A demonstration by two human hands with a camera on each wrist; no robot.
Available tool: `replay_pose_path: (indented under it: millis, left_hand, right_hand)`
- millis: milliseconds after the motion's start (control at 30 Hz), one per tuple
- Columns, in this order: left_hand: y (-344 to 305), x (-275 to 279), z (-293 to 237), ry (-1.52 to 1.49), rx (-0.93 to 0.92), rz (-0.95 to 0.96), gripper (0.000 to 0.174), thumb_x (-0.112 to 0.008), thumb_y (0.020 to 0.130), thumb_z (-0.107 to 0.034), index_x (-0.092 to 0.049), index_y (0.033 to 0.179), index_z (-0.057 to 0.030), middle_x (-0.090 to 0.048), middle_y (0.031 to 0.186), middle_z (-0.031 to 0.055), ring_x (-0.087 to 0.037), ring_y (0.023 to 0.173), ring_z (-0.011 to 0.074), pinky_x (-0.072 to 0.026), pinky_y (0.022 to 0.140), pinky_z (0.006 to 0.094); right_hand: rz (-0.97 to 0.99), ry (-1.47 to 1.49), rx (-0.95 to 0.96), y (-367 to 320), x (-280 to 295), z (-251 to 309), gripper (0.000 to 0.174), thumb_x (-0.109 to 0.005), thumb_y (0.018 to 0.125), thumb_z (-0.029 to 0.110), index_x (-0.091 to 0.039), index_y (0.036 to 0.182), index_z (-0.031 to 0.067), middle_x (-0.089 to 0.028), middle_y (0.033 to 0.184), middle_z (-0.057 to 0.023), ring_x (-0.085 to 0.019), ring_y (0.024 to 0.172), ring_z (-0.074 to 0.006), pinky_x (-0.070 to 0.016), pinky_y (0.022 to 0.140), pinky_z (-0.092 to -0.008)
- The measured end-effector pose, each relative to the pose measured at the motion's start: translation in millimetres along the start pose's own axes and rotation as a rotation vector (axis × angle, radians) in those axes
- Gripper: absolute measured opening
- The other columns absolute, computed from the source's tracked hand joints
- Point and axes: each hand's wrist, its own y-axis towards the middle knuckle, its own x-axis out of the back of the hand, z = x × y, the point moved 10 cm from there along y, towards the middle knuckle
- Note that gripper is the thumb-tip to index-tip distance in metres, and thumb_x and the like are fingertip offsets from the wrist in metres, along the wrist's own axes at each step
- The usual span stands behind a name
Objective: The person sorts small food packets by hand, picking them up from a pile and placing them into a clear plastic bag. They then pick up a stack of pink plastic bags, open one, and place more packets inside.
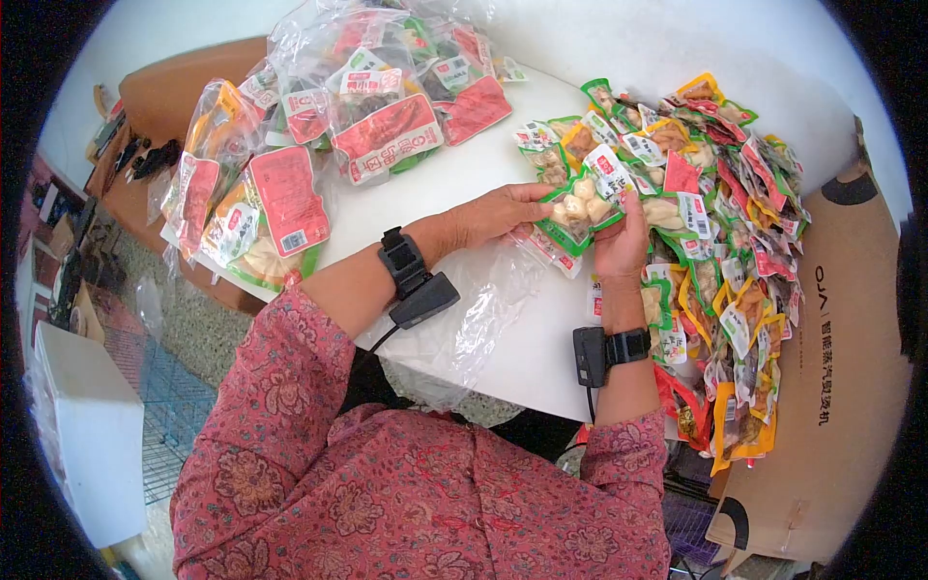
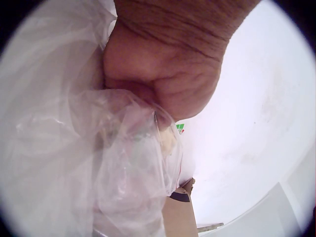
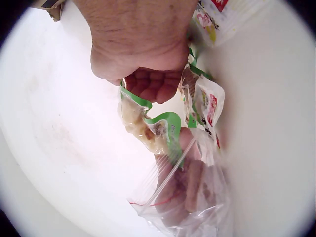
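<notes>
A green-edged packet with pale pieces (image 1: 577, 206) is held between both hands over the white table. The left hand (image 1: 498, 215) has its thumb and fingers at the packet's left edge, with a clear plastic bag (image 1: 493, 295) hanging below. At the packet's right edge, the right hand (image 1: 623, 237) grips it with curled fingers. In the right wrist view the packet (image 3: 143, 126) spans the right hand (image 3: 143, 49) and the left hand (image 3: 180, 187), which lies behind clear plastic. Clear plastic (image 2: 133, 173) covers the fingers of the left hand (image 2: 163, 69) in the left wrist view.
A large heap of small packets (image 1: 735, 242) lies on the right beside a cardboard box (image 1: 831, 387). Filled clear bags (image 1: 377, 106) stand at the table's back left. The white table (image 1: 551, 358) has its front edge near the person's body. A wire cage (image 1: 174, 396) is at lower left.
</notes>
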Motion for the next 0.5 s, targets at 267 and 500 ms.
replay_pose_path:
  millis: [267, 500]
  left_hand:
    - [-3.8, -0.9, -6.0, 0.024, -0.010, -0.019, 0.048, -0.052, 0.088, -0.027, -0.039, 0.130, -0.0090, -0.046, 0.069, -0.0052, -0.038, 0.058, 0.0027, -0.0317, 0.048, 0.0166]
    - [1.6, 1.3, -1.0, -0.025, -0.021, 0.000, 0.048, -0.053, 0.087, -0.027, -0.040, 0.129, -0.0084, -0.053, 0.080, -0.0045, -0.041, 0.061, 0.0021, -0.0349, 0.050, 0.0166]
  right_hand:
    - [0.028, -0.043, 0.001, 1.5, 0.3, -0.2, 0.035, -0.043, 0.089, 0.024, -0.047, 0.114, -0.0008, -0.055, 0.112, -0.0113, -0.055, 0.101, -0.0219, -0.0436, 0.087, -0.0359]
    - [0.037, -0.024, -0.008, -0.3, -3.7, -0.1, 0.033, -0.044, 0.089, 0.023, -0.047, 0.113, -0.0006, -0.055, 0.110, -0.0110, -0.055, 0.100, -0.0219, -0.0443, 0.086, -0.0354]
